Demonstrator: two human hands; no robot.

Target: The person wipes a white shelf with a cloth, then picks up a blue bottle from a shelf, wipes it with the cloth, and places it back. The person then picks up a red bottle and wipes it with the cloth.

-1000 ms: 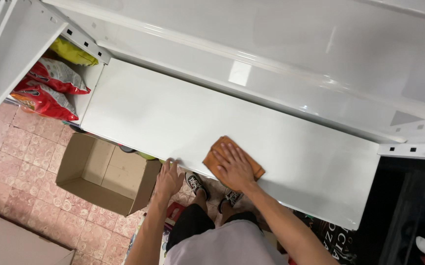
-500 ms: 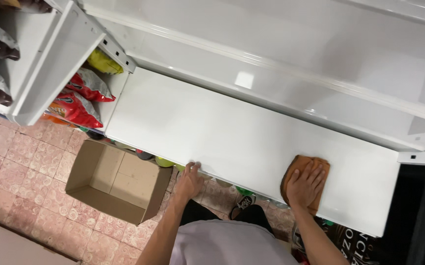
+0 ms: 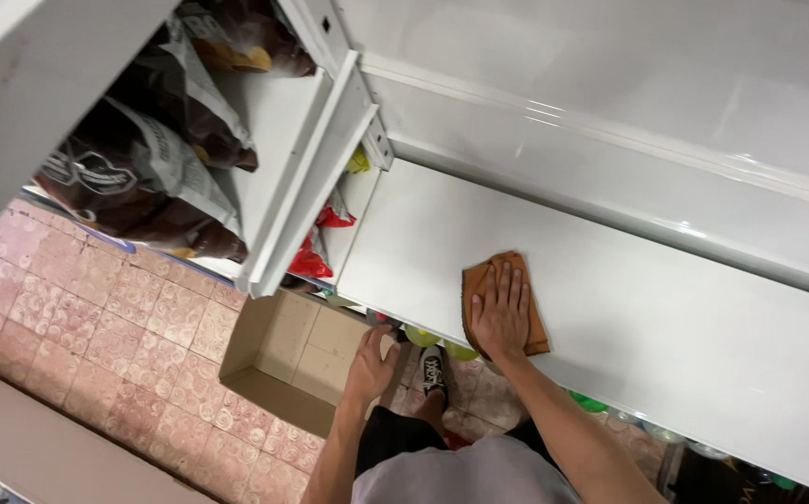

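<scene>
— Item one?
— Flat orange-brown cleaning cloth (image 3: 502, 303), lying on the bare white metal shelf (image 3: 666, 308), near its front edge.
— Held how?
— Right hand (image 3: 502, 313) pressed flat on top, fingers spread; grip open, palm down on the cloth.
— Other hand?
— Left hand (image 3: 372, 364) at the shelf's front edge, fingers curled loosely; whether the grip closes on the edge, cannot tell.
— Surroundings?
— Open empty brown cardboard box (image 3: 297, 359) on the reddish tiled floor (image 3: 96, 317) below; dark brown snack bags (image 3: 157, 159) on the upper left shelf; red packets (image 3: 316, 257) beside the divider.
</scene>
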